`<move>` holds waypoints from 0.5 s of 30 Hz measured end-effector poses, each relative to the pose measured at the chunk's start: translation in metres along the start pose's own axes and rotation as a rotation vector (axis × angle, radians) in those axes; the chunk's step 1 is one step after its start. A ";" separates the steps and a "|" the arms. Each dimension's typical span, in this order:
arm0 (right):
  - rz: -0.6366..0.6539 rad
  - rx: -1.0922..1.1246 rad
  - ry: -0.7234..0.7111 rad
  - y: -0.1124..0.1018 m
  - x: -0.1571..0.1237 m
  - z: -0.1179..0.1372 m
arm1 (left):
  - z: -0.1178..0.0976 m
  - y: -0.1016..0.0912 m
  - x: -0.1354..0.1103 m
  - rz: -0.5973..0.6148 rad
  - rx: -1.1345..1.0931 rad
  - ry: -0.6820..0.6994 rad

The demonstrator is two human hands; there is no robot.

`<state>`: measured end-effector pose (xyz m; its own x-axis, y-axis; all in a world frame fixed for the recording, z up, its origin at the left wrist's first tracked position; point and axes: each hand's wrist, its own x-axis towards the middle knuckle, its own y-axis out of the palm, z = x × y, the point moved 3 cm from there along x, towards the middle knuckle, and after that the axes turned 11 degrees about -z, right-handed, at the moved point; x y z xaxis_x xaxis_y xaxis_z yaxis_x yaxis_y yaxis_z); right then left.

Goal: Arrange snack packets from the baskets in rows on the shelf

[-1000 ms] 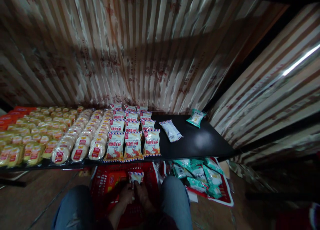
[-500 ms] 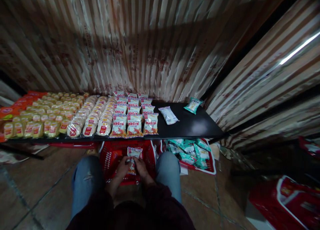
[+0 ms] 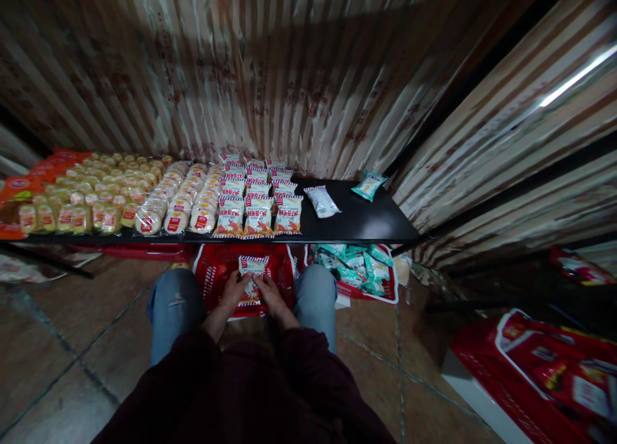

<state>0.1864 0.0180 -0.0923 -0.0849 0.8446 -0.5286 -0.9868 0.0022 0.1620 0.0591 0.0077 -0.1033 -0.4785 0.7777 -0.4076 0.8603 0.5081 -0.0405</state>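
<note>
Both my hands hold one red-and-white snack packet (image 3: 252, 266) over a red plastic basket (image 3: 212, 274) between my knees. My left hand (image 3: 234, 288) grips the packet's left side and my right hand (image 3: 267, 290) grips its right side, fingers closed on it. Just beyond the basket, a low black shelf (image 3: 366, 218) carries rows of the same red-and-white packets (image 3: 258, 214), laid flat in three columns. A white packet (image 3: 322, 200) lies alone to their right, and a green packet (image 3: 369, 185) sits near the shelf's back right corner.
Round wrapped cakes (image 3: 176, 203) and small yellow packs (image 3: 80, 203) fill the shelf's left part. A red tray of green packets (image 3: 359, 267) lies on the floor under the shelf's right end. A red basket with goods (image 3: 540, 367) stands at the lower right. Striped sheeting forms the walls.
The view has pulled back and tilted down, so the shelf sits higher and smaller. My hands have kept hold of the packet and raised it slightly above the basket.
</note>
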 end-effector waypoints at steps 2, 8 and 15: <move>0.002 0.009 0.005 -0.002 0.001 -0.001 | -0.002 0.000 0.000 -0.017 0.003 -0.004; 0.117 0.196 0.045 0.002 0.002 0.001 | -0.010 0.001 -0.001 -0.037 0.005 0.001; 0.187 0.255 0.096 0.002 -0.015 0.017 | -0.018 -0.001 -0.010 -0.007 0.029 0.013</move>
<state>0.1875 0.0148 -0.0701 -0.2859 0.7890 -0.5438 -0.8876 -0.0041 0.4607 0.0597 0.0056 -0.0825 -0.4870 0.7788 -0.3952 0.8614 0.5030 -0.0702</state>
